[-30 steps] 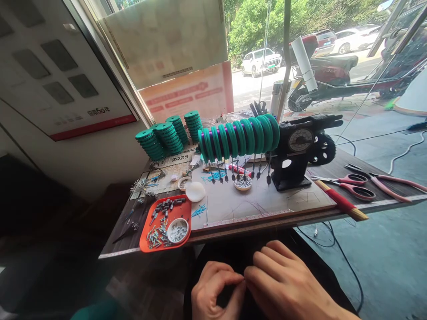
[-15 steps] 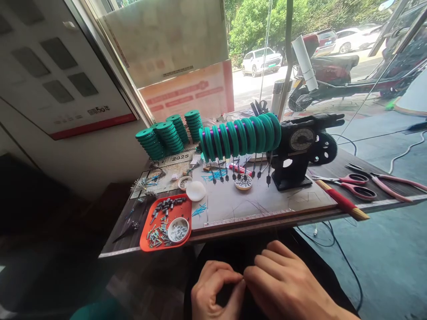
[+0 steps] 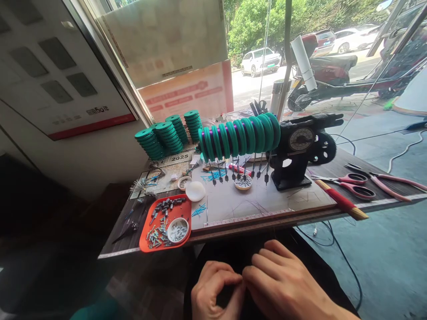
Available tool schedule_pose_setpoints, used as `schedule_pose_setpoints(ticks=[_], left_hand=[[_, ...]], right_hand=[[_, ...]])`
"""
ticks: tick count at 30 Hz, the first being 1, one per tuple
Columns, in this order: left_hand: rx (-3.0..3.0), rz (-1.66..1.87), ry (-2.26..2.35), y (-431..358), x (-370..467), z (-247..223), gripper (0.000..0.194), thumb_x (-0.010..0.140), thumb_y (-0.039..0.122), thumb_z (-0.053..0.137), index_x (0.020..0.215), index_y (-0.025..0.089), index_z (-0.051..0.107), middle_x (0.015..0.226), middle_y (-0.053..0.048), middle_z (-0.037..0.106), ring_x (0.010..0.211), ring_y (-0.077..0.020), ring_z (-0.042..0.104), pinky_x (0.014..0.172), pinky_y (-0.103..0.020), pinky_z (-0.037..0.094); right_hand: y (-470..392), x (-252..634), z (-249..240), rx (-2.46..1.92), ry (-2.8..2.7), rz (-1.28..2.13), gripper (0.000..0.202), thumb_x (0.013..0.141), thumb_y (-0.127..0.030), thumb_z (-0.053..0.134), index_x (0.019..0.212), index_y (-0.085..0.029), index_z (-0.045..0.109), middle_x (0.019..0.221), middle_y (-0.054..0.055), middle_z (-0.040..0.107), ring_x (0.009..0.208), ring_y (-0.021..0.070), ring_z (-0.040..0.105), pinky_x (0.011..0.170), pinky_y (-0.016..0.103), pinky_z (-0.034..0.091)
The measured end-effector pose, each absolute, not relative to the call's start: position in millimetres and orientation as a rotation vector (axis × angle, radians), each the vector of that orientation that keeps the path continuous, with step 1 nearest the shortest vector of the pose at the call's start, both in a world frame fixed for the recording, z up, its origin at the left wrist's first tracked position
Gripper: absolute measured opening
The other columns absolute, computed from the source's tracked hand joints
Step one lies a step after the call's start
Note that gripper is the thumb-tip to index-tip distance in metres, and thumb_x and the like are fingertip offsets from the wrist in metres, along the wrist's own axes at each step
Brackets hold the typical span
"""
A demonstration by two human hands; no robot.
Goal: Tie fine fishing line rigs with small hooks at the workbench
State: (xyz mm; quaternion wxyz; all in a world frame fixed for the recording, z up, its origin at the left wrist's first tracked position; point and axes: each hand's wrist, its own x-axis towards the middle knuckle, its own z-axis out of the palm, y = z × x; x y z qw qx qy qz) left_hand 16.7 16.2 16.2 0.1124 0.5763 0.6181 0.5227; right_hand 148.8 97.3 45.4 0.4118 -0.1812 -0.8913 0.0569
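Observation:
Low in front of the table edge, over dark clothing, my left hand (image 3: 216, 286) is closed, thumb and forefinger pinched together. My right hand (image 3: 283, 280) meets it there, fingers curled, fingertips touching the left ones. Whatever they pinch is too small or hidden to make out. Beyond them on the table stands a black winding machine (image 3: 296, 151) with a dial and gear wheel. It carries a row of green spools (image 3: 240, 135) with purple thread, and several small dark weights (image 3: 233, 176) hang below the spools.
An orange tray (image 3: 147, 235) at the left holds metal pieces and a small white bowl (image 3: 178, 230). Another dish (image 3: 243, 182) holds grey beads. Stacks of green spools (image 3: 167, 138) stand at the back. Scissors (image 3: 356, 186), pliers (image 3: 390, 182) and a red-handled brush (image 3: 343, 200) lie at the right.
Hardly anything differs. My right hand has shifted very slightly left, and the fingertips of both hands remain together.

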Motion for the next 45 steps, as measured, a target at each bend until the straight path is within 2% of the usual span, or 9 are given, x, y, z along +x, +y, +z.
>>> schedule_pose_setpoints(ticks=[45], left_hand=[[1.825,1.472,1.816,16.2,15.0,19.1,0.013,0.071,0.011,0.062,0.064,0.021,0.060,0.063,0.001,0.060,0.059,-0.0120,0.056,0.054,-0.021,0.042]], right_hand=[[96.4,148.2,40.2,-0.444,-2.243,0.156,0.032,0.084,-0.003,0.035,0.060,-0.019,0.047,0.049,-0.004,0.048,0.044,0.0107,0.040,0.057,0.026,0.029]])
